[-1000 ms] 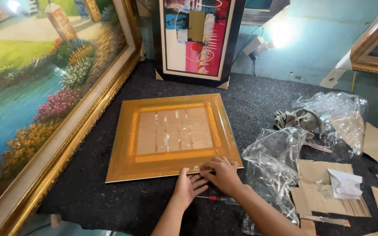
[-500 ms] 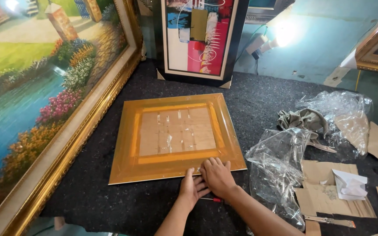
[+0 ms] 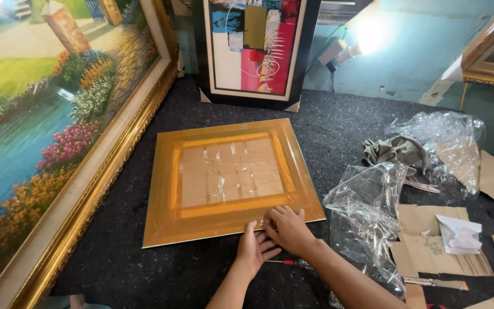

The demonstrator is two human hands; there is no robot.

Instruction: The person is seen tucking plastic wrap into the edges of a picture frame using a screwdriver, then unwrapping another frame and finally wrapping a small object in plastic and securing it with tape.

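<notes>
Two bare hands are resting at the near edge of a flat golden-orange frame [image 3: 230, 180] that is lying face-up on a dark felt-covered table [image 3: 344, 123], near the middle of the scene. The left hand [image 3: 254, 252] is lying flat, fingers spread, its fingertips touching the frame's near border. The right hand [image 3: 286, 229] is lying partly over it with fingers curled down onto the same edge; neither hand is gripping anything (both are simply pressing on the surface). The frame's centre panel is showing strips of clear tape.

Just near the hands, a red-handled tool [image 3: 284, 262] is peeking out from under the right forearm. To the right, crumpled clear plastic wrap [image 3: 367, 206] is lying just beside the frame, with cardboard scraps [image 3: 430, 249] and a grey cloth [image 3: 393, 150] beyond it. A large gilt-framed landscape painting [image 3: 47, 114] is leaning along the left side, and a black-framed abstract picture [image 3: 255, 48] is standing at the far edge.
</notes>
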